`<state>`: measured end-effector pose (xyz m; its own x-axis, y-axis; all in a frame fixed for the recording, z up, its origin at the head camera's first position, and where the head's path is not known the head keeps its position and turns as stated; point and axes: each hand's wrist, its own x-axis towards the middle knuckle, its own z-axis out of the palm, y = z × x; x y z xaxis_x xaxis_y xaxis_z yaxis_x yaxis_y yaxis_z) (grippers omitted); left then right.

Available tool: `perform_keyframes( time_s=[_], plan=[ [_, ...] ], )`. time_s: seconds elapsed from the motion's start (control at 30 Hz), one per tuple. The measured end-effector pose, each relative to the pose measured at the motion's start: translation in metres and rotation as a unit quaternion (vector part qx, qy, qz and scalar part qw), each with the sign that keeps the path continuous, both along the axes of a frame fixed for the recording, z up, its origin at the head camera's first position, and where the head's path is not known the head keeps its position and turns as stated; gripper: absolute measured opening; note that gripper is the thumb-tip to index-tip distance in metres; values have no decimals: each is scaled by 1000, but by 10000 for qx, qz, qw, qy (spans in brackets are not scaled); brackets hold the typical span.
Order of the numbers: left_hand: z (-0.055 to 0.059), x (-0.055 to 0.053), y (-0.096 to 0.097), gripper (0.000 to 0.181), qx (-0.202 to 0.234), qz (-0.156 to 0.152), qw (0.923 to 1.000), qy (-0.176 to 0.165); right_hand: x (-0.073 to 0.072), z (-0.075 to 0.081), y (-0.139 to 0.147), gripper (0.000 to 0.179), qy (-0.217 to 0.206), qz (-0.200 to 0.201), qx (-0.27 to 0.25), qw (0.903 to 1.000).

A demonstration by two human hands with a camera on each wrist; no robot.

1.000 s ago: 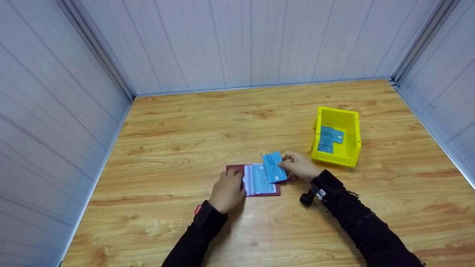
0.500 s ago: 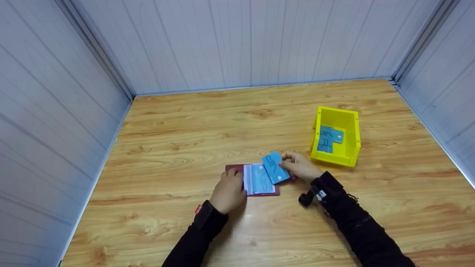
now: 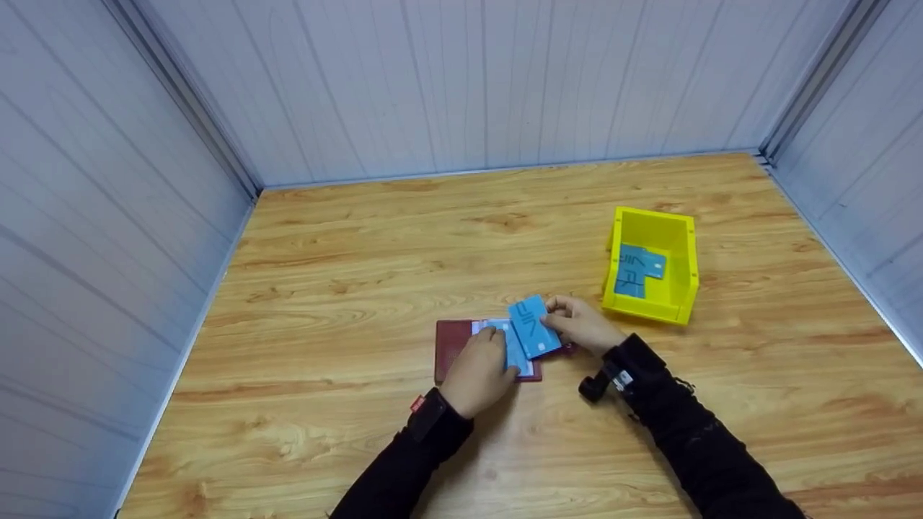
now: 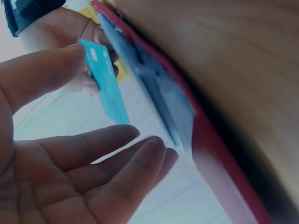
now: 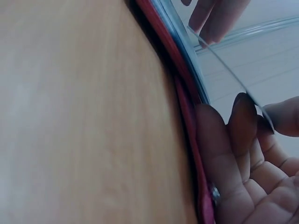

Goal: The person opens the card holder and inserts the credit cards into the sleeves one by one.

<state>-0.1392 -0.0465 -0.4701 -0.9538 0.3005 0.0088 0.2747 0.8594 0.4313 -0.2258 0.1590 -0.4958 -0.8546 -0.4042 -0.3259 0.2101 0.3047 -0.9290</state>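
A dark red card holder [image 3: 452,344] lies spread on the table, its clear sleeves showing a blue card [image 3: 516,359]. My right hand [image 3: 583,326] pinches another blue card [image 3: 532,328], marked VIP, between thumb and fingers above the sleeves' right side. In the right wrist view this card [image 5: 229,70] appears edge-on, and one finger [image 5: 212,135] lies along the holder's edge. My left hand [image 3: 477,373] is over the middle of the holder. The left wrist view shows its fingers [image 4: 117,177] extended beside the sleeves [image 4: 161,100], thumb apart, with nothing between them.
A yellow bin [image 3: 649,308] stands to the right, beyond my right hand, with several blue cards [image 3: 632,281] inside. Pale panel walls [image 3: 461,86] enclose the wood-grain table [image 3: 360,252] at the back and both sides.
My left hand has left the holder's left cover and moved right over the sleeves, uncovering the red flap. The pinched card has tilted slightly; my right hand has hardly moved.
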Motion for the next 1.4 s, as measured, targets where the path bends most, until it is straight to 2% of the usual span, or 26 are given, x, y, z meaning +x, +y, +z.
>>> perform_keyframes(
  time_s=[0.2, 0.4, 0.57, 0.7, 1.0, 1.23, 1.4],
  plan=[
    [-4, -2, 9, 56, -136, 30, 9997, 181, 2, 0, -1, 7, -89, 58, -263, 9996],
    [-6, -3, 14, 64, -562, 55, 9974, 445, 2, 2, -1, 9, -74, 21, 7, 10000],
    [-5, -2, 16, 77, -638, 248, 9968, 416, 2, 3, -2, 10, -71, 56, 91, 9999],
    [-5, -3, 16, 81, -706, 318, 9962, 389, 2, 4, -2, 11, -147, 45, 58, 9999],
    [-3, -2, 9, 68, -657, -61, 9950, 747, 2, 2, -2, 10, -212, -124, -32, 9997],
    [0, -3, 5, 71, 15, 31, 10000, 54, 3, -2, 0, 4, -247, -157, -575, 9979],
    [5, -3, 2, 70, 459, 92, 9980, -427, 2, -1, 2, 4, -344, -305, -471, 9978]
  ],
)
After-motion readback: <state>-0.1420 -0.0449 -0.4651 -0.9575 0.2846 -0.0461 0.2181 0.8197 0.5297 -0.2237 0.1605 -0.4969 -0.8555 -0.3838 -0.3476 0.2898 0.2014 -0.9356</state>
